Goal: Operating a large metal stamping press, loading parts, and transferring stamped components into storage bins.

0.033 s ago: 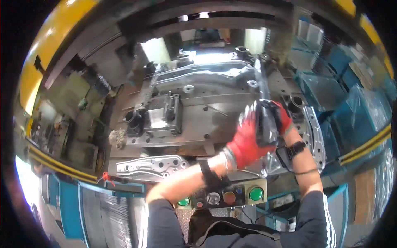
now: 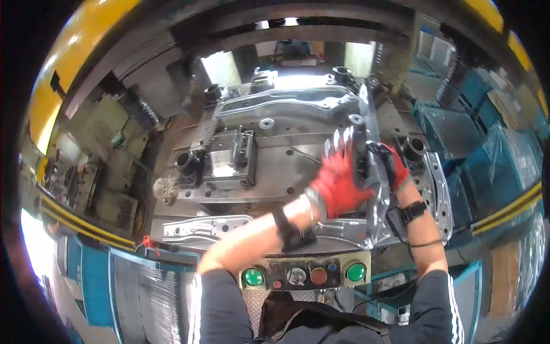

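Note:
My right hand (image 2: 394, 167), in a red and black glove, grips the edge of a long, narrow pressed metal part (image 2: 376, 198). This part stands on its edge, running from near me toward the far side of the die. To its left is my left hand (image 2: 339, 183), in a red glove with pale fingertips. Its fingers are stretched out and spread, the palm side close to the part; whether it touches is blurred. Another pressed metal part (image 2: 200, 228) lies across the near edge, partly behind my left forearm. A third (image 2: 438, 192) lies to the right of my right hand.
A ribbed metal panel (image 2: 286, 102) spans the far side of the die plate (image 2: 275, 152). A steel block (image 2: 232, 163) and round posts (image 2: 413, 148) rise from the plate. Nearest me is a control box (image 2: 298, 277) with green buttons. Teal bins stand at the right.
My left hand has its fingers stretched out more and further from the part. The held part has turned so its narrow edge shows. The view has shifted slightly.

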### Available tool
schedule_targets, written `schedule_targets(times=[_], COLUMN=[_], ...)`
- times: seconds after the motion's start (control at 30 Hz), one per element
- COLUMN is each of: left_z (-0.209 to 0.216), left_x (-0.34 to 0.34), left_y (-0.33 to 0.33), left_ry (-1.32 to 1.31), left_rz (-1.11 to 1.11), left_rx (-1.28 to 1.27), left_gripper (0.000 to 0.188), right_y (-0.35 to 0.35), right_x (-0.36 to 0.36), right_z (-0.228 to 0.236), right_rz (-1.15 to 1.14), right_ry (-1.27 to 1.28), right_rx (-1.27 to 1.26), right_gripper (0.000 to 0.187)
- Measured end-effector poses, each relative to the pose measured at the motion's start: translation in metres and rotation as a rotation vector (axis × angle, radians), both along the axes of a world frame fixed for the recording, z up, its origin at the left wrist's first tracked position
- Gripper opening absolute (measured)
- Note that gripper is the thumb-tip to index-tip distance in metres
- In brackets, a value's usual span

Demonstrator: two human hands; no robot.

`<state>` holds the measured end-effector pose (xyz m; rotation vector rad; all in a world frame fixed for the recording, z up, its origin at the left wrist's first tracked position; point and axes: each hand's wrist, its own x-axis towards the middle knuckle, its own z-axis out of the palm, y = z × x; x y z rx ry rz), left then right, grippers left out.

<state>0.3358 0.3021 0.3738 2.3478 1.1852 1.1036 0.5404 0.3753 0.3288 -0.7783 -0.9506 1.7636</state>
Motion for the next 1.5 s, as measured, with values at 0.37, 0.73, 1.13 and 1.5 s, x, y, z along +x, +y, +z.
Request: schedule_targets(times=[0.37,0.73,1.13,1.5], left_z=[0.030,0.089,0.011,-0.128], left_x=[-0.095,-0.106,-0.237,-0.333], left_y=[0.265,0.175,-0.122,-0.142], left_ry=[1.067,0.908,0.844,1.211], left_rz=[0.390,0.560,0.534,0.721], left_rx=[-0.147,0.123,0.169,-0.347], left_gripper=[0.071,0.071,0.076,0.083], right_y=[0.016,0.022,-0.010,0.011], right_x=[0.017,0.030,-0.001,0.010], right_z=[-0.031,-0.038,0.001,-0.016], right_rz=[-0.283,-0.204,-0.054,-0.140], right_ry=[-0.322,-0.221,-0.099,-0.221], right_rx=[0.146,0.163,0.032,0.119], right_gripper=[0.022,0.025,0.021,0.025])
